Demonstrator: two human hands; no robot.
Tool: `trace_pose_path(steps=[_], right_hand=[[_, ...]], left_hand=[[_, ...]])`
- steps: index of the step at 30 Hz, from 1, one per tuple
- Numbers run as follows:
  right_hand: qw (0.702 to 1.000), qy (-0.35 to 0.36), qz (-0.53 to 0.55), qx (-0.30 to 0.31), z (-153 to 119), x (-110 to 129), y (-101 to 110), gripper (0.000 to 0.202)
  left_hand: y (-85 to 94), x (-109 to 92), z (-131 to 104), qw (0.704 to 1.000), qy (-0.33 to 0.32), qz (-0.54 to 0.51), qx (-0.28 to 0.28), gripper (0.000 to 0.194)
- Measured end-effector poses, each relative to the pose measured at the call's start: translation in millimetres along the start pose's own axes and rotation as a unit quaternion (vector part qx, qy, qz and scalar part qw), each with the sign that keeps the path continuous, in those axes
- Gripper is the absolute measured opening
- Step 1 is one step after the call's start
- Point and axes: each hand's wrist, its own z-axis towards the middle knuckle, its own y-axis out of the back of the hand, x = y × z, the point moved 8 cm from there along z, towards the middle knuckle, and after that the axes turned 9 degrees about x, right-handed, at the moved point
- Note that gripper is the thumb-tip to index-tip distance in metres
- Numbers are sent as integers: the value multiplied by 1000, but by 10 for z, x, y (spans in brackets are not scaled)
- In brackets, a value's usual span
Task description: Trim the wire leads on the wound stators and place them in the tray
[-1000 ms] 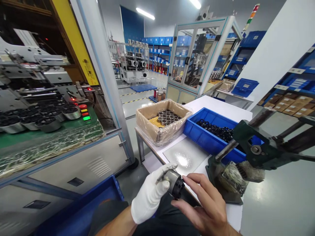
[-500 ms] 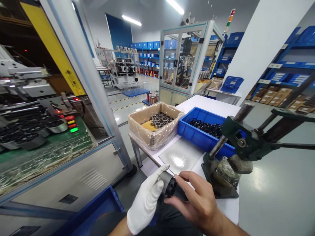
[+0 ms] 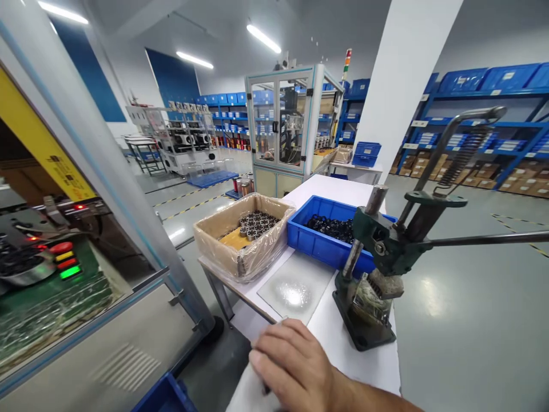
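My left hand (image 3: 245,390), in a white glove, is low in the view, with its fingers mostly hidden behind my bare right hand. My right hand (image 3: 295,363) lies curled over the top, its fingers bent together and pressed down on the part. That part is a grey metal stator with a black plastic end ring. Only a small dark bit of it shows between the hands. Both hands are just in front of the near edge of the white table (image 3: 343,357).
A plastic-lined cardboard box (image 3: 223,260) of metal stators and a blue bin (image 3: 311,243) of black plastic pieces stand behind a pale sheet (image 3: 295,283). On the right is a green hand press (image 3: 373,280) with its lever sticking out. A machine frame (image 3: 163,297) rises on the left.
My right hand has gone from pinching the black end with its fingertips to covering the part from above. The part is now almost hidden. The camera view has swung right.
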Motion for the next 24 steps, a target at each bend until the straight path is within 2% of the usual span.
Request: trace_pose_path(steps=[3,6,8,12,14,15,17,20,22,24], right_hand=[[1000,19,19,-12,17,30,-56,25],[998,25,52,-19,-65,-19,-99,29],[998,13,59,-25,-153,-107,-72,31],[999,-37,12,14,-442,-314,110,40],[993,-101,-47,27,-707,-453,326,53],[986,-143,-82,10,-874,-537,498,54],[955,-234,-170,-66,-1252,-716,951,45],[859,-352,-317,-193,-1763,-1036,1653,32],[813,-414,-357,-203,-1927,-1398,1931,39],[796,-459,-353,-174,-1960,-1851,2037,48]], left_hand=[[90,308,-25,997,74,-20,-12,24],[25,427,-1,993,106,-43,40,12],[-99,343,59,993,87,-39,64,8],[-475,-76,339,991,-31,104,80,20],[-610,-214,582,980,-81,165,74,35],[-640,-242,728,973,-102,196,68,43],[-640,-189,1034,953,-127,270,54,50],[-581,148,1391,932,-104,342,58,37],[-556,386,1482,933,-84,343,69,35],[-560,534,1479,933,-78,342,78,39]])
